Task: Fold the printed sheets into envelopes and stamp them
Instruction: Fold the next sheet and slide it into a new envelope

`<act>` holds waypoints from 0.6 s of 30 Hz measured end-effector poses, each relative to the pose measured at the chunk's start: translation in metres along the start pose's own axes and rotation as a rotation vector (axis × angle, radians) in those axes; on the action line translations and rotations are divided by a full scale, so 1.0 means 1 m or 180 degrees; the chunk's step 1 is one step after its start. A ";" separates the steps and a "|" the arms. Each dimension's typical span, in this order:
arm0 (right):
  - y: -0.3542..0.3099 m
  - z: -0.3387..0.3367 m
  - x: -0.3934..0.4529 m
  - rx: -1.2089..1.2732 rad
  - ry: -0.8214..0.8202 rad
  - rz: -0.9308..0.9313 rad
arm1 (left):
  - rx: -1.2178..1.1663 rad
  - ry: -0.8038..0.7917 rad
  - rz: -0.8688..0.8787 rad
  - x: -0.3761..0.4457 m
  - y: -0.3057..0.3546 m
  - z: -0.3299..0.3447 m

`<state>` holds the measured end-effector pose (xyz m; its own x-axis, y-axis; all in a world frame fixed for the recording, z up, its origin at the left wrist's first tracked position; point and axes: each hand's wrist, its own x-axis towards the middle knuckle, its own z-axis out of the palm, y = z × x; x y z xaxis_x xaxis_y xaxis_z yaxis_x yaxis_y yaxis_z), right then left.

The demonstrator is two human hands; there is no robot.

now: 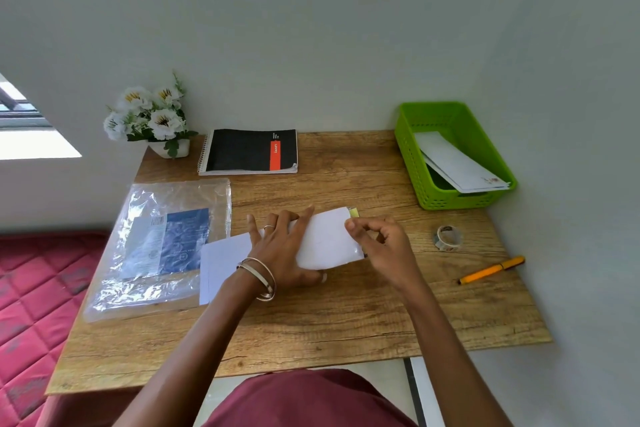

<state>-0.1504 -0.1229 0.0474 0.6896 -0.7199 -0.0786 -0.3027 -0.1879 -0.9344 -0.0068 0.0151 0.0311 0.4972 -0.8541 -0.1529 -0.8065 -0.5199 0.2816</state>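
A white envelope (325, 239) lies in the middle of the wooden desk (311, 322). My left hand (280, 246) presses flat on its left part with fingers spread. My right hand (381, 239) pinches the envelope's right end, where a small yellow-green stamp or sticker (354, 212) shows at the top corner. A white sheet (221, 263) lies under my left wrist. A roll of patterned tape (447, 237) sits to the right of my right hand.
A green basket (415, 163) at the back right holds white envelopes (457, 163). A yellow pen (491, 269) lies at the right, a clear plastic sleeve (156, 246) at the left. A black notebook (249, 151) and a flower pot (152, 118) stand at the back.
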 end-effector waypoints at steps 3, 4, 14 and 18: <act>0.000 0.003 0.000 -0.0102 -0.0042 0.0207 | 0.0001 0.0008 0.0019 0.002 0.000 -0.002; 0.000 0.004 -0.001 -0.0085 -0.0111 0.0282 | 0.0003 0.0006 0.0027 0.002 0.000 -0.002; 0.008 0.001 0.009 -0.0048 -0.1198 0.0450 | 0.0223 0.0037 0.0201 0.003 0.004 -0.001; 0.002 -0.005 0.007 0.0694 -0.1354 0.0638 | 0.0284 -0.0113 0.0220 0.003 0.002 0.002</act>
<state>-0.1501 -0.1316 0.0465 0.8524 -0.3835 -0.3555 -0.3434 0.1022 -0.9336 -0.0080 0.0113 0.0293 0.4289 -0.8872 -0.1699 -0.8646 -0.4577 0.2075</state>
